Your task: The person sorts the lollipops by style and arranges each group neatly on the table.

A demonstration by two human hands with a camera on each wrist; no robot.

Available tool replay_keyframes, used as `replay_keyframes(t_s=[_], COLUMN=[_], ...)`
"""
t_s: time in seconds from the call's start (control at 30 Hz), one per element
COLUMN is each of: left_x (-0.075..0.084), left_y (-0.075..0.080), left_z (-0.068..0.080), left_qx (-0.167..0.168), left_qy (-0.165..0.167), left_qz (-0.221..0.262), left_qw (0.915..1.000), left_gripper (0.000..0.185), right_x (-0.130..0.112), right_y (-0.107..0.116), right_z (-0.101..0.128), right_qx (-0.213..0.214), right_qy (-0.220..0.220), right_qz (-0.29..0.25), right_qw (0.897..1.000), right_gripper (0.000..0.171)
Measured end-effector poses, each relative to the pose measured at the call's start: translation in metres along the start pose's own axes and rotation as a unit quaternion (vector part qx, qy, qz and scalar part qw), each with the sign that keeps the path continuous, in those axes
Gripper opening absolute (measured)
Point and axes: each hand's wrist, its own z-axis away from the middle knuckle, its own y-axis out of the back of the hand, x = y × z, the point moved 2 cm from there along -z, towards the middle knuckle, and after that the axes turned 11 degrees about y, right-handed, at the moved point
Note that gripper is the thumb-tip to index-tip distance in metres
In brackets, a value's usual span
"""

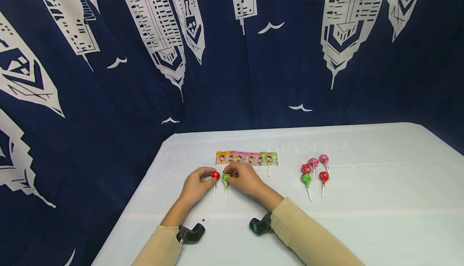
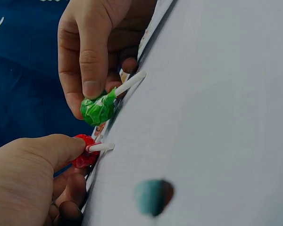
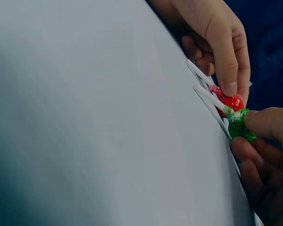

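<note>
Side by side on the white table are a red lollipop (image 1: 215, 176) and a green lollipop (image 1: 226, 177), their white sticks pointing toward the person. My left hand (image 1: 196, 186) pinches the red lollipop's wrapped head between thumb and fingers. With thumb and fingers, my right hand (image 1: 246, 179) pinches the green one's head; the left wrist view shows this green lollipop (image 2: 98, 109) close up. In the right wrist view both heads are close together, the red lollipop (image 3: 232, 100) partly behind the green. Just beyond the hands lies a row of flat, colourful wrapped lollipops (image 1: 250, 158).
To the right lie several loose lollipops, among them a green one (image 1: 306, 178), a red one (image 1: 324, 176) and a pink one (image 1: 324, 159). A dark blue cloth (image 1: 224, 89) with white building prints hangs behind the table (image 1: 362, 225). Each wrist wears a black camera.
</note>
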Motion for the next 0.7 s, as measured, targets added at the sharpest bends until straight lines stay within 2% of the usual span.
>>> replay_keyframes(t_s=[0.3,0.7], left_x=[0.0015,-0.0002], left_y=[-0.0008,0.0], left_z=[-0.0003,-0.0008], left_qx=[-0.002,0.0], left_qy=[-0.004,-0.004], left_qz=[-0.001,-0.004], left_qw=[1.0,1.0], left_gripper=[0.025,0.025], right_x=[-0.0055,-0.003], right_y=[-0.0059,-0.0096], right_z=[-0.0002,0.0003], right_qx=[0.016,0.031], right_qy=[-0.016,-0.022], right_qz=[0.049,0.073], right_qw=[0.999,0.997], right_gripper=[0.016,0.018])
